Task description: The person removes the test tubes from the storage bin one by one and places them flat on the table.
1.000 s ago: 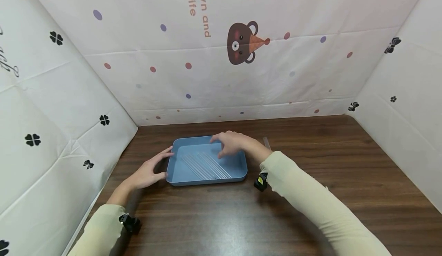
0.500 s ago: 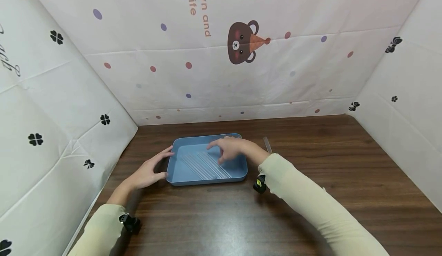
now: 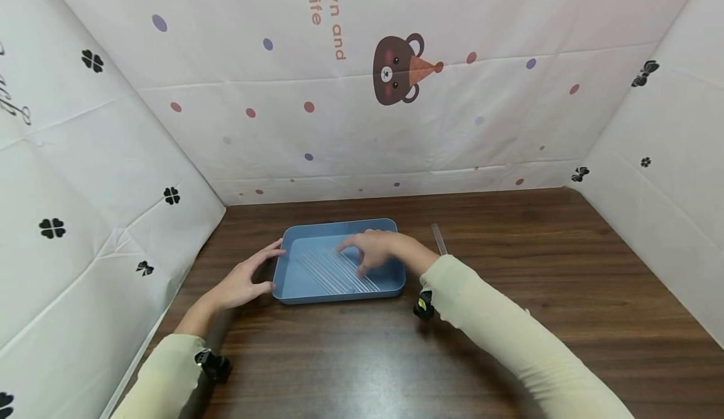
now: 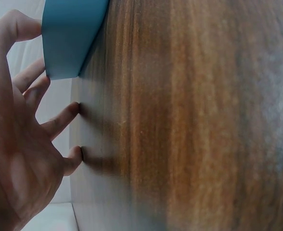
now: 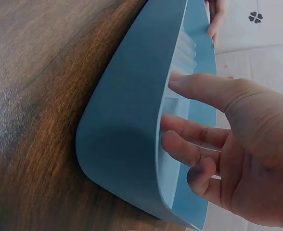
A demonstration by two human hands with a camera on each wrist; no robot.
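A shallow blue tray (image 3: 339,296) sits on the dark wooden table, with several clear thin tubes (image 3: 334,272) lying side by side inside it. My right hand (image 3: 356,257) reaches into the tray with fingers spread just over the tubes and holds nothing. The right wrist view shows the same hand (image 5: 180,108), loosely bent inside the tray's wall (image 5: 127,120). My left hand (image 3: 257,271) rests flat against the tray's left end with straight fingers. In the left wrist view this hand (image 4: 33,91) lies beside the tray's corner (image 4: 71,33).
One more clear tube (image 3: 438,238) lies on the table just right of the tray, behind my right wrist. Patterned white sheets wall in the table at the left, back and right. Bare wood (image 3: 565,268) stretches to the right and front.
My right hand has moved from the tray's back rim toward me and down, over the tubes. The left hand and the tray have stayed where they were.
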